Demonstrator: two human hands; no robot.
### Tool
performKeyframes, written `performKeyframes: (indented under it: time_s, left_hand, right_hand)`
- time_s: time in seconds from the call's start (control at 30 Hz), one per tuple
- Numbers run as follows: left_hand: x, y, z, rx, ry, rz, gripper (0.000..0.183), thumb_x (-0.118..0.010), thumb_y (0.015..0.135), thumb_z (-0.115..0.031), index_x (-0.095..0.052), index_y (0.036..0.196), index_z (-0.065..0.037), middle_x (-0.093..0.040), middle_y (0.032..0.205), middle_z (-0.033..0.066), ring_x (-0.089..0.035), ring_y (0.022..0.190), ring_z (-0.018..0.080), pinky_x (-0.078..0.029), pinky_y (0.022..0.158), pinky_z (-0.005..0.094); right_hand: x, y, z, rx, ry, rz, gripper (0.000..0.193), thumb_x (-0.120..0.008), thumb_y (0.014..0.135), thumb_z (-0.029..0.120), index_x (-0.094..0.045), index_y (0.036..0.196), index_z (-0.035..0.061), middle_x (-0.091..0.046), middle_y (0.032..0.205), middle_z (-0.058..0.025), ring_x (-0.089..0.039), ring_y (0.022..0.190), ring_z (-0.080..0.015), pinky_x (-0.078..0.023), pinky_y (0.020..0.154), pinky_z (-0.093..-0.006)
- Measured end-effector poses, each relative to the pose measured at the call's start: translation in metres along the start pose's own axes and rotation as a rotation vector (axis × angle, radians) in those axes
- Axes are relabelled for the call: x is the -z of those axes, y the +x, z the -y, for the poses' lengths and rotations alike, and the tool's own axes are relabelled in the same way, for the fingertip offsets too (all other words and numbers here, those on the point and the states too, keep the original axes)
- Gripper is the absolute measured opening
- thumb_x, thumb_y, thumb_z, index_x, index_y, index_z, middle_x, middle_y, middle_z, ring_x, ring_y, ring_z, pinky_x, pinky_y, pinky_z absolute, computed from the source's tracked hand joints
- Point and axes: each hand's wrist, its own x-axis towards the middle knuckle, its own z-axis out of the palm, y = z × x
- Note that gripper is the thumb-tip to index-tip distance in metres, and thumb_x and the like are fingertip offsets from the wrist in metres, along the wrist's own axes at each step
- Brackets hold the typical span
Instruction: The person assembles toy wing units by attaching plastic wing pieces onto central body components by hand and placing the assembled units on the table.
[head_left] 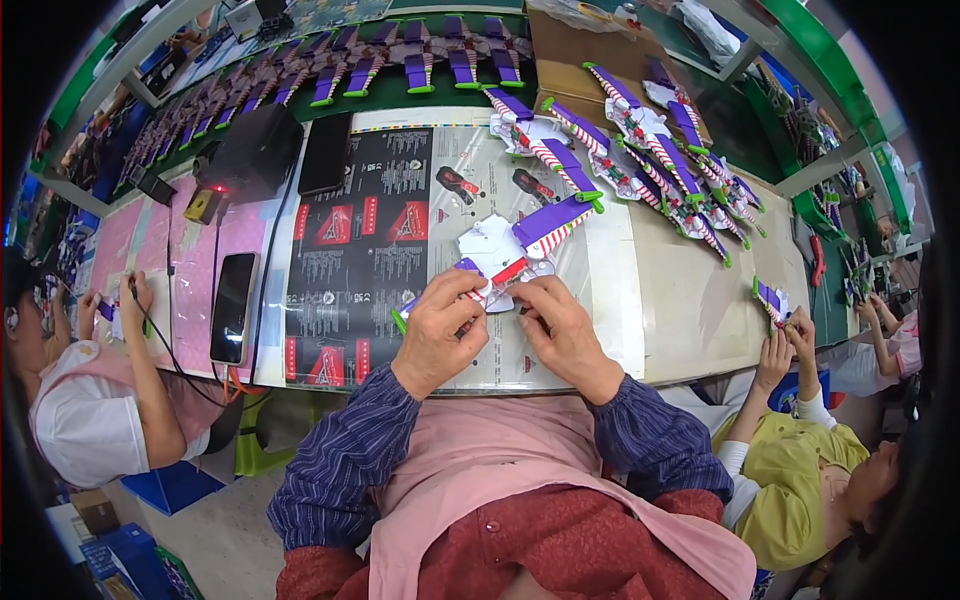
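Observation:
A toy wing assembly [488, 244] lies over the printed sheet in front of me, with a white body, purple wings, red-and-white striped edges and green tips. My left hand [440, 332] is closed around its near left side, partly covering the left wing. Close beside it, my right hand [560, 338] has its fingers pinched together at the near edge of the white body. Whatever lies between those right fingertips is too small to make out. A red piece [509, 271] shows on the body between both hands.
More wing assemblies [655, 150] are heaped at the right, partly against a cardboard box [570, 60]. Others stand in rows [415, 65] at the back. A phone [233, 308], a black box [258, 150] and cables lie left. Co-workers sit at left [95, 400] and right [800, 470].

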Motion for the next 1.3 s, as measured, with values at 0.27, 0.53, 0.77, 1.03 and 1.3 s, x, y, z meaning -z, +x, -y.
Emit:
performKeyframes:
  time_s: [0.27,0.53,0.77,1.03,1.3]
  left_hand:
    - [-0.015,-0.001,-0.008,0.186,0.024,-0.149,0.012,-0.08,0.078,0.002,-0.074,0.089,-0.001,-0.074,0.115,0.0134,-0.07,0.102,0.0306,-0.058,0.081,0.0381]
    - [-0.021,0.002,-0.008,0.121,0.167,-0.04,0.021,-0.08,0.082,-0.001,-0.079,0.103,-0.004,-0.073,0.132,0.0085,-0.06,0.116,0.0334,-0.051,0.098,0.0417]
    - [-0.022,0.002,-0.009,0.168,0.175,-0.021,0.017,-0.077,0.082,-0.003,-0.072,0.098,-0.006,-0.071,0.129,0.0056,-0.059,0.118,0.0326,-0.046,0.099,0.0451]
    - [-0.021,0.002,-0.011,0.157,0.179,-0.022,0.018,-0.077,0.08,0.0,-0.075,0.097,-0.005,-0.072,0.127,0.0065,-0.06,0.117,0.034,-0.047,0.101,0.0447]
    - [-0.017,0.003,-0.01,0.072,0.22,-0.005,0.014,-0.078,0.081,0.0,-0.075,0.095,-0.002,-0.073,0.129,0.0084,-0.059,0.115,0.0329,-0.045,0.104,0.0467]
  right_hand:
    - [0.002,-0.004,-0.007,0.249,-0.28,0.102,0.048,-0.064,0.084,-0.009,-0.064,0.131,-0.0023,-0.061,0.126,-0.018,-0.064,0.109,-0.0359,-0.055,0.093,-0.0424]
    - [0.003,-0.004,-0.005,0.448,-0.527,0.18,0.064,-0.067,0.073,-0.002,-0.059,0.136,-0.0089,-0.057,0.142,-0.0166,-0.061,0.118,-0.0342,-0.053,0.099,-0.0418]
    - [0.0,-0.001,0.006,0.298,-0.405,0.101,0.043,-0.068,0.087,0.002,-0.061,0.13,-0.0029,-0.06,0.126,-0.0168,-0.067,0.1,-0.0353,-0.057,0.082,-0.0419]
    - [-0.022,0.014,0.001,0.133,-0.31,-0.071,0.008,-0.066,0.101,0.011,-0.062,0.101,0.0053,-0.066,0.089,-0.0143,-0.068,0.075,-0.0345,-0.054,0.062,-0.0463]
    - [-0.023,0.014,-0.006,0.09,-0.071,-0.161,0.011,-0.071,0.096,0.003,-0.069,0.106,0.0034,-0.068,0.096,-0.015,-0.07,0.079,-0.035,-0.055,0.067,-0.0433]
